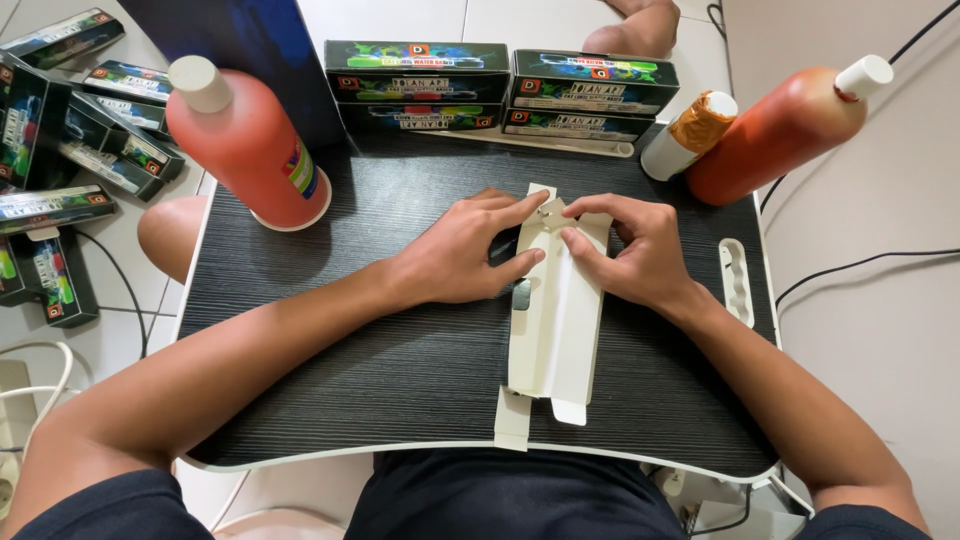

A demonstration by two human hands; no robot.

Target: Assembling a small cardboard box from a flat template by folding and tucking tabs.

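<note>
A long white cardboard box blank (553, 325) lies flat, inner side up, on the dark lap desk (380, 360). My left hand (462, 252) rests on its left flap near the far end, index finger stretched across the top. My right hand (628, 248) presses the right flap, fingers pinching the fold near the same end. Both hands hold the carton.
A large orange bottle (245, 140) stands at the desk's far left; another orange bottle (785, 128) and a small white one (688, 135) lie at far right. Finished colourful boxes (500, 88) are stacked behind, more boxes (70, 150) on the floor left. Cables run right.
</note>
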